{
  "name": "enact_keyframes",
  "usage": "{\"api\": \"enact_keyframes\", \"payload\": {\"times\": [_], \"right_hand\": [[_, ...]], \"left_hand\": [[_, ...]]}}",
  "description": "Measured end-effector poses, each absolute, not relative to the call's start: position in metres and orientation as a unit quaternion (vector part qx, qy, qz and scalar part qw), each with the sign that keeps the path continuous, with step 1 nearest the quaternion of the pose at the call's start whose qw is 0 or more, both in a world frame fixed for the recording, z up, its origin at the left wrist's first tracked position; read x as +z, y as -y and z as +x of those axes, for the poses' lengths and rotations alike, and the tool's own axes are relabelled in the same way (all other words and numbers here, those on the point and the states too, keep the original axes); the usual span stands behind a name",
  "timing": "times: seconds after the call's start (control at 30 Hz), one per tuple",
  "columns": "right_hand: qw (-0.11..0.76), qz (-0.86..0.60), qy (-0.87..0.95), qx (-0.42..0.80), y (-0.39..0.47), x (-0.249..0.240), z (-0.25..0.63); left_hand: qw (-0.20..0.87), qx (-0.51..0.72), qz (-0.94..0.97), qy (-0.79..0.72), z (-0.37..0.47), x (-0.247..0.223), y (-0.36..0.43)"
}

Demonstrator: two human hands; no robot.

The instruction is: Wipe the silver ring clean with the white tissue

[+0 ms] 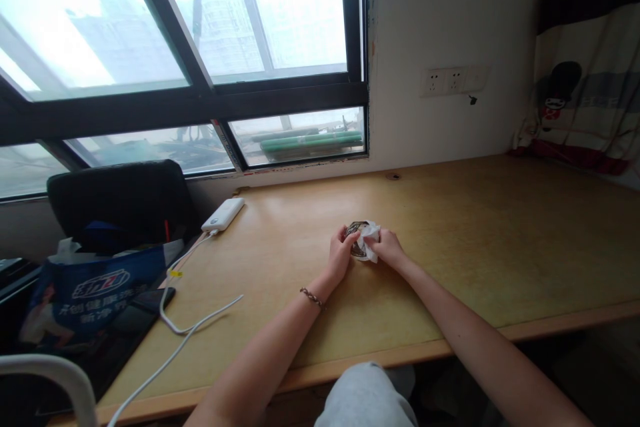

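Observation:
Over the middle of the wooden table, my left hand [341,252] grips the left edge of a small dark, patterned object [357,251] with a pale rim. Its exact kind is too small to make out. A crumpled white tissue [370,235] is bunched in my right hand [390,248] and pressed against the right side of that object. Both hands are closed and close together, the left thumb lying over the object's face. My fingers and the tissue hide part of it.
On the table [480,240], a white power bank [223,215] sits at the left edge with a white cable [187,330] trailing forward. A blue bag [100,293] and a black chair [120,203] stand left of the table. Wall sockets [445,81] and a curtain [585,67] are at the right.

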State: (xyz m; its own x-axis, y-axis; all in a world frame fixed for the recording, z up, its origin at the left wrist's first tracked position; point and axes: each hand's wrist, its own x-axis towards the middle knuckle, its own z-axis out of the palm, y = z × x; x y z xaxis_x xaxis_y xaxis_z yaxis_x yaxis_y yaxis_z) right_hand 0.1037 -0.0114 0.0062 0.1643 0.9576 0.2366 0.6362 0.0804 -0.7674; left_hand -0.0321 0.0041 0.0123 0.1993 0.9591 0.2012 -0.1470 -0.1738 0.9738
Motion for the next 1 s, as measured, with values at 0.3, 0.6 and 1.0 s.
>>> {"api": "enact_keyframes", "payload": {"times": [0.3, 0.6, 1.0], "right_hand": [[0.505, -0.686, 0.444, 0.278, 0.006, -0.007, 0.106], [0.469, -0.687, 0.473, 0.288, 0.008, 0.000, 0.108], [0.429, -0.680, 0.588, 0.087, 0.015, 0.012, 0.110]], "left_hand": [[0.560, 0.471, 0.621, -0.281, -0.025, 0.020, 0.002], [0.568, 0.454, 0.632, -0.267, -0.029, 0.014, -0.006], [0.700, 0.485, 0.443, -0.280, -0.033, 0.003, -0.017]]}}
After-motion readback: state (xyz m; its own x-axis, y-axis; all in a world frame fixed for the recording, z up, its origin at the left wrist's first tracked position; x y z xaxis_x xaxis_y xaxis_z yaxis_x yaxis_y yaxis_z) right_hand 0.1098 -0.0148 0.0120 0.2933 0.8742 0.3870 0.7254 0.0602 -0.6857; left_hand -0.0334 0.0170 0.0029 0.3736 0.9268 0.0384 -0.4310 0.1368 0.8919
